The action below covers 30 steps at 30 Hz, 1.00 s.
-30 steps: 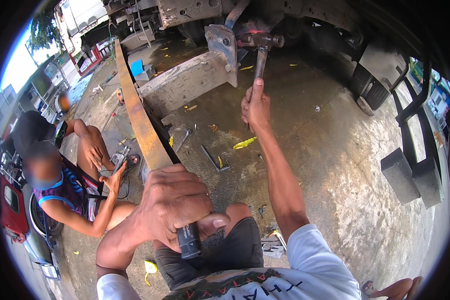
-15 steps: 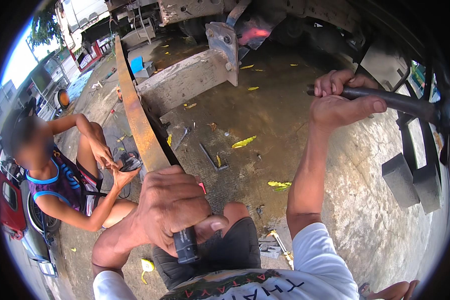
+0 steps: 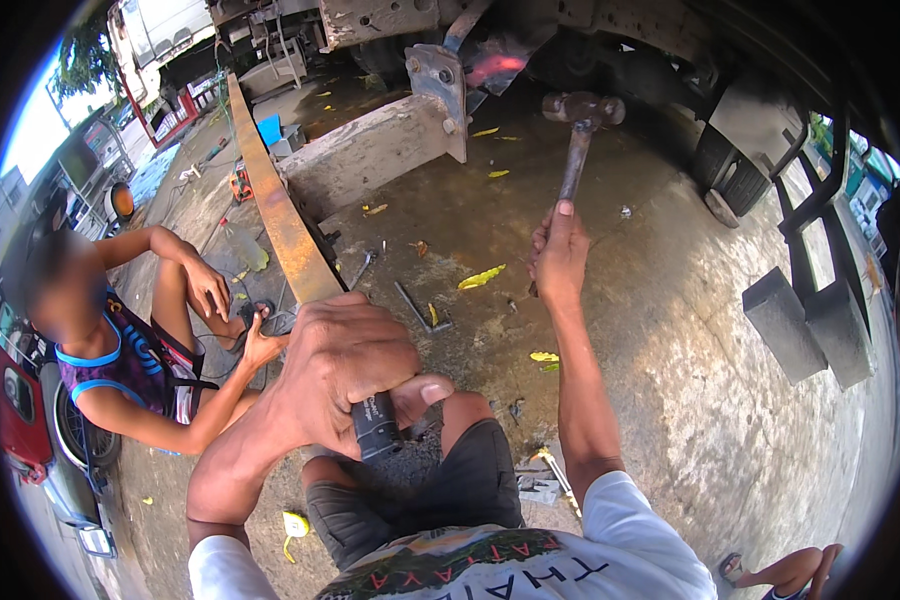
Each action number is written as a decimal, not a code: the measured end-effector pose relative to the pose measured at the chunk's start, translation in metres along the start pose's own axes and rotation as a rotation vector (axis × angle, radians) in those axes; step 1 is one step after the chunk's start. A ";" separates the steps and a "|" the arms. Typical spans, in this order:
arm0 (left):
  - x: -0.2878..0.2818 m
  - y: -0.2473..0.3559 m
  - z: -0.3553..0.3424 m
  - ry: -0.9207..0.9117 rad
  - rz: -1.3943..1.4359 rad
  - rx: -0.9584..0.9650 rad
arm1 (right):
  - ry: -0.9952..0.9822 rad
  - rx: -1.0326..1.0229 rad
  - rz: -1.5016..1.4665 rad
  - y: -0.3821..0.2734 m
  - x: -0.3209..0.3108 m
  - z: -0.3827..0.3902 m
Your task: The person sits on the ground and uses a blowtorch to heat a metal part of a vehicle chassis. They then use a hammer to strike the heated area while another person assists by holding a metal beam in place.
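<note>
In the head view, a hammer is gripped low by the right hand, apparently for swing, apart from glowing metal; a black cylinder is clasped by the left hand over a rusty bar's near end, perhaps for bracing.

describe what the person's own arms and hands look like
The left hand and right hand are bare, with no gloves, rings or watch visible. The forearms are uncovered. Loose white short sleeves cover the upper arms, with no markings visible on them.
</note>
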<state>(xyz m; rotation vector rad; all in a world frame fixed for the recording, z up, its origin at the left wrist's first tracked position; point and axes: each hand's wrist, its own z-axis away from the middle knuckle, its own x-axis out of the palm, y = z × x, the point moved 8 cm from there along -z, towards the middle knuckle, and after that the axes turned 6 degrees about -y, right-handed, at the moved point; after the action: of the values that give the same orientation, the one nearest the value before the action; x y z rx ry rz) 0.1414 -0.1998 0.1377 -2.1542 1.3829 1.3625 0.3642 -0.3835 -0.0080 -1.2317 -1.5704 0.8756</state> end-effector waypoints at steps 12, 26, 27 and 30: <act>0.002 0.011 -0.007 0.021 0.045 0.028 | 0.137 -0.878 -0.236 -0.092 0.039 -0.056; -0.005 0.004 -0.003 0.027 0.015 -0.024 | 0.029 -0.215 -0.170 -0.058 -0.003 -0.001; -0.003 0.004 -0.001 0.005 0.017 -0.030 | 0.032 -0.353 -0.215 -0.084 -0.002 0.000; -0.005 0.007 0.001 -0.013 0.010 -0.029 | 0.047 -0.803 -0.318 -0.157 0.006 -0.007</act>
<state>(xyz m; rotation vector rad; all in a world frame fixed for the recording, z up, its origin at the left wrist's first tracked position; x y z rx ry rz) 0.1347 -0.2001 0.1429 -2.1558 1.3791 1.4053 0.3219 -0.4163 0.1396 -1.4492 -2.0899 -0.0212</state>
